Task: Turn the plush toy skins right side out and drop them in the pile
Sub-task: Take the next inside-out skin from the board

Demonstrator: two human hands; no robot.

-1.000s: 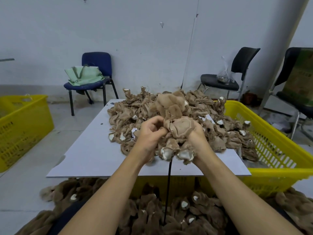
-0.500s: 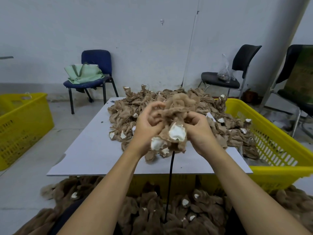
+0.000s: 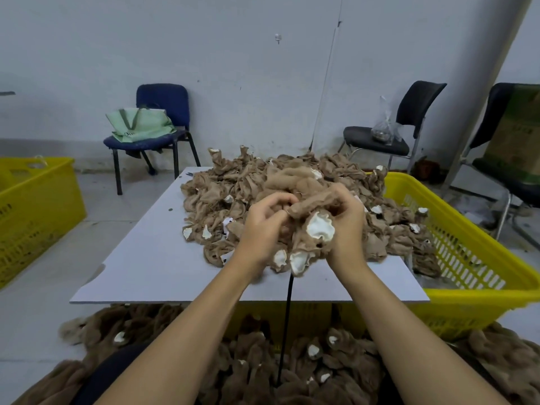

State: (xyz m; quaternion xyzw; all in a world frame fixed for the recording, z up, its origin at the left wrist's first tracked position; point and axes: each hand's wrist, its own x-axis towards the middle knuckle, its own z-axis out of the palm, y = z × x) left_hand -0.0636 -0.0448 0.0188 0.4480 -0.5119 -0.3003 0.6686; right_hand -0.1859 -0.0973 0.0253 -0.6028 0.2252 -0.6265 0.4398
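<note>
With my left hand and right hand both pinching 1 plush skin at frame center, tugging unevenly could leave a limb still inverted.

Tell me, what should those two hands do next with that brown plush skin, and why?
Probably keep pushing the fabric through: both the left hand and right hand grip one plush toy skin above the white board, and it looks only partly turned, so dropping it on the floor pile seems premature.
</note>
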